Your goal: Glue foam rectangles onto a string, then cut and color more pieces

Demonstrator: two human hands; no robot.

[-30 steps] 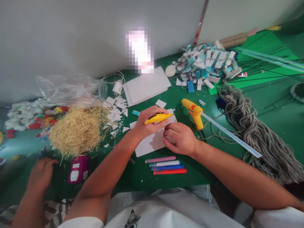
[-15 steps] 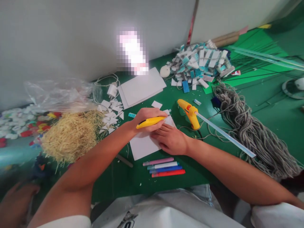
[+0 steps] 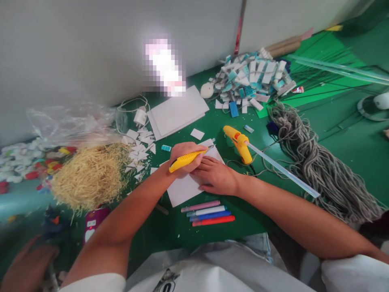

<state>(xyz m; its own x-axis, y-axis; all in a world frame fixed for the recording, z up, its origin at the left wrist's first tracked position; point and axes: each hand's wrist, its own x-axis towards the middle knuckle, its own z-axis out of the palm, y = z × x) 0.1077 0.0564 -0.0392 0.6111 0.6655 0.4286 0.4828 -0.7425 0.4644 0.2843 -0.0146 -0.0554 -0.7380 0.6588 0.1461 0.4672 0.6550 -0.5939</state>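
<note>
The left hand (image 3: 182, 150) grips a yellow knife (image 3: 186, 160) over the white card (image 3: 180, 190) on the green table (image 3: 152, 235), the right hand (image 3: 220, 177) lies flat on that card, and little white bits (image 3: 141, 147) look already cut, though this card seems mostly whole.

No full words readable. Wearer's white shirt (image 3: 212, 271), bottom of view: dark print (image 3: 166, 284) with rounded character, perhaps letter O or zero, cut off at lower edge. Purple box (image 3: 100, 215) at lower left, partly covered: pale patches (image 3: 91, 223), any lettering too small to make out.
</note>
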